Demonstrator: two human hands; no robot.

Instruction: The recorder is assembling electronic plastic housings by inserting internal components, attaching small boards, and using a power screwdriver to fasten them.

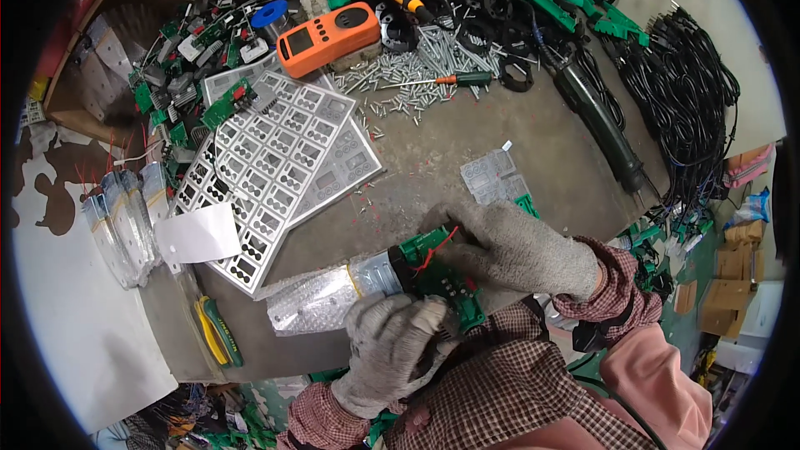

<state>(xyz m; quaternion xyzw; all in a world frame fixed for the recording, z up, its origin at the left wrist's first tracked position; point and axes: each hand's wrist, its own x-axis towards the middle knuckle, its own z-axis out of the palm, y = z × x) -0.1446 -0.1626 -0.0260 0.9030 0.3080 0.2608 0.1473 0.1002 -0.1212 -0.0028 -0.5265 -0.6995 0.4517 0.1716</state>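
Note:
In front of me lies a green plastic housing [423,243] with a circuit board [446,283] and red wires [435,252] on it. A silver part [375,275] joins it on the left, partly in bubble wrap [312,302] with a yellow rubber band. Both my hands wear grey gloves. My left hand [392,346] is closed at the near edge of the board, its fingers hiding what they pinch. Curled over the far right side of the housing, my right hand [512,250] grips it beside the red wires; its fingertips are partly hidden.
Printed panel sheets [275,158] lie left, with pliers [218,333] nearer me. An orange meter [327,39], a screwdriver [450,80] and loose screws [417,67] lie at the back. To the right are an electric screwdriver [602,125], black cables [679,92] and small clear labels [493,177].

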